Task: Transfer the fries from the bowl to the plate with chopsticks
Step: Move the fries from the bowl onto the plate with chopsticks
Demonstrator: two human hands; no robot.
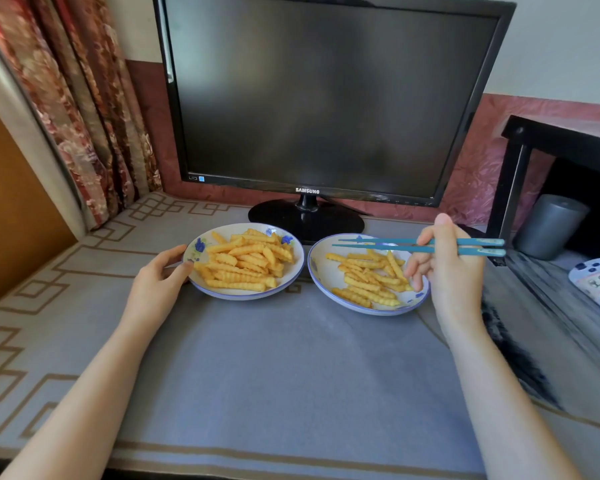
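Our left hand (pixel 160 273) is gripping the bowl (pixel 248 296) at 9 o'clock; our right hand (pixel 455 268) is holding empty chopsticks (pixel 378 244) over the plate (pixel 369 310); we are risking fries (pixel 246 261) slipping mid-transfer.

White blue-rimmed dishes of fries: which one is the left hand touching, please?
The left dish, piled fuller; the right dish lies under the teal plastic chopsticks.

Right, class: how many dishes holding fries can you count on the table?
2. The left dish has its rim held by the left hand; the right dish lies beside it, below the chopsticks in the right hand. None look hidden.
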